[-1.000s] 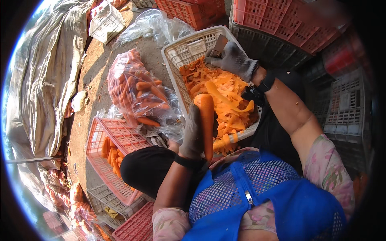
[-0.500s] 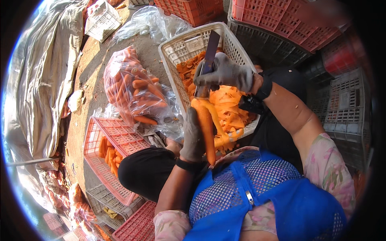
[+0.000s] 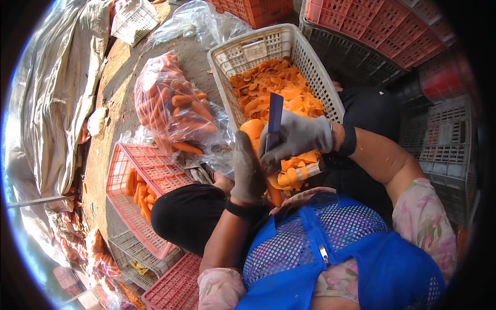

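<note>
Sitting low over a dusty, sun-streaked floor (image 3: 114, 106), with a pale rumpled tarp (image 3: 62, 98) at far left. Seeing next, going rightward, a pink crate (image 3: 151, 166) holding loose carrots (image 3: 140, 195), and beyond it a clear bag (image 3: 174, 106) bulging with more. Wrapping gloved left fingers around one thick carrot (image 3: 251, 130) and holding it aslant beside the near left side of a whitish crate (image 3: 321, 77), with the left hand (image 3: 248, 170) low on the root and the thin tip pointing toward the blue vest (image 3: 361, 227). Gripping a flat dark-blue tool (image 3: 275, 110) in the right hand (image 3: 298, 135), with gloved fingers curled tightly about its lower part, close against the carrot. Finding orange peelings (image 3: 287, 82) heaped in the whitish crate, and pink crates (image 3: 364, 31) stacked farther right.

Looking, as a judgement, like the middle of a peeling stroke along the root. Calling next for a steady left hold, light even pressure on the tool, then a small turn of the carrot to present unpeeled skin.

Losing the carrot's middle behind the gloves. Hiding the tool's working edge too, perhaps resting on the skin, though impossible to confirm from here. Fading into shade at far right, and cutting off the stacked crates at the top.
</note>
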{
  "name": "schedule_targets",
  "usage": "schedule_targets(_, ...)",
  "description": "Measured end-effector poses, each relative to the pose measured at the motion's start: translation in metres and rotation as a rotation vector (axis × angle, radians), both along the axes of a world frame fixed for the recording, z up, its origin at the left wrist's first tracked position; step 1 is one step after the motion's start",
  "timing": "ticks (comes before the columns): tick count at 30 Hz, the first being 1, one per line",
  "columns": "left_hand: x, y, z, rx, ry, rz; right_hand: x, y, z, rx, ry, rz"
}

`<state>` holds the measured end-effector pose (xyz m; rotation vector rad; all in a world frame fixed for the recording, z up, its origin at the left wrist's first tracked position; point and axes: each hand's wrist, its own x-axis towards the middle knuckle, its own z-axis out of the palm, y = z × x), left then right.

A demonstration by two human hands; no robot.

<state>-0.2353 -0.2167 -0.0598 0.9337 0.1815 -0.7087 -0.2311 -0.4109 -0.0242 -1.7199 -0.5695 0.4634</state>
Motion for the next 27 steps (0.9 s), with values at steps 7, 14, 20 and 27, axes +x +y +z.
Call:
schedule_targets(7,-0.015,-0.002,0.003,0.141,-0.136,0.062,0.108,-0.088,-0.017,-0.317,-0.785,-0.718)
schedule_targets(14,0.005,0.012,-0.002,0.009,0.06,0.045,-0.034,0.001,0.021,0.19,-0.018,-0.01)
schedule_targets(20,-0.017,0.009,0.0,0.03,-0.075,-0.128,0.06,-0.04,0.021,-0.047,0.004,-0.384)
schedule_targets(27,0.002,0.02,-0.014,-0.144,0.113,0.011,0.048,-0.056,0.007,-0.003,-0.343,-0.567)
